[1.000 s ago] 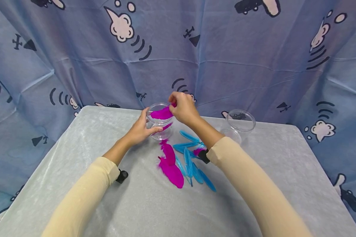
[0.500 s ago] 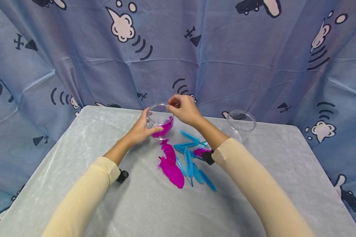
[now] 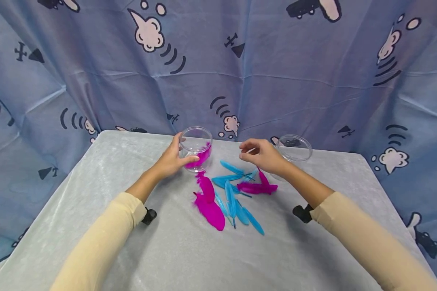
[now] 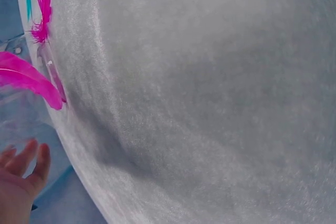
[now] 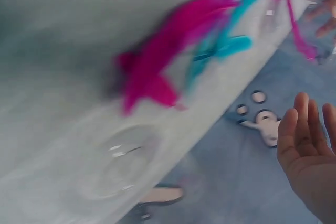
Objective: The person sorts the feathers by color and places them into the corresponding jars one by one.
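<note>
My left hand (image 3: 170,159) holds a clear round jar (image 3: 196,149) by its left side, thumb in front. A magenta feather (image 3: 204,155) lies curved inside it; in the left wrist view part of this feather (image 4: 31,80) shows above the fingers. My right hand (image 3: 263,155) hovers with loosely bent fingers and nothing in them, above magenta feathers (image 3: 255,188). Several blue feathers (image 3: 231,200) lie spread on the table's middle. More magenta feathers (image 3: 211,210) overlap in front of the held jar.
A second clear jar (image 3: 295,158) stands at the back right, partly behind my right hand; the right wrist view shows this jar (image 5: 126,156) too. A grey cloth covers the table (image 3: 189,258). A blue printed curtain (image 3: 204,60) hangs behind.
The right hand has let the magenta feather drop into the held jar and moved right and down towards the feathers. The left hand keeps its place.
</note>
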